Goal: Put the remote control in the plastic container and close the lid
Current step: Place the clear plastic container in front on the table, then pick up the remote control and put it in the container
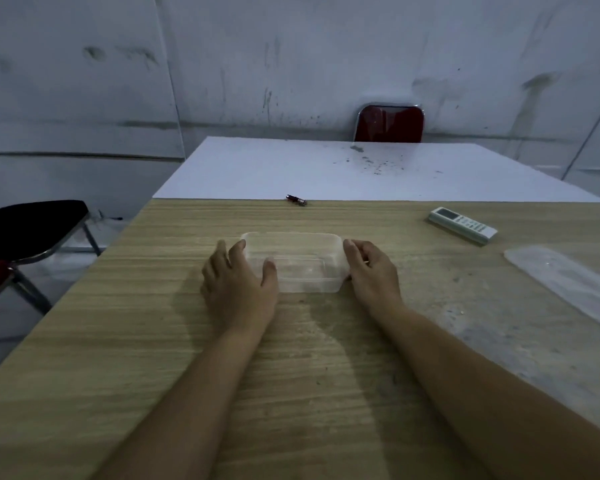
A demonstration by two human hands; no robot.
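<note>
A clear plastic container (298,252) stands open, with nothing in it, in the middle of the wooden table (291,358). My left hand (238,280) grips its left end, thumb on the near rim. Against its right end rests my right hand (371,271), fingers curled around the corner. The white remote control (462,224) lies flat at the far right of the table, apart from both hands. The clear lid (568,282) lies flat near the right edge, nearer to me than the remote.
A small dark battery (296,199) lies at the table's far edge, where a white table (361,168) adjoins. A red chair (388,123) stands behind that. A black and red chair (25,233) stands to the left.
</note>
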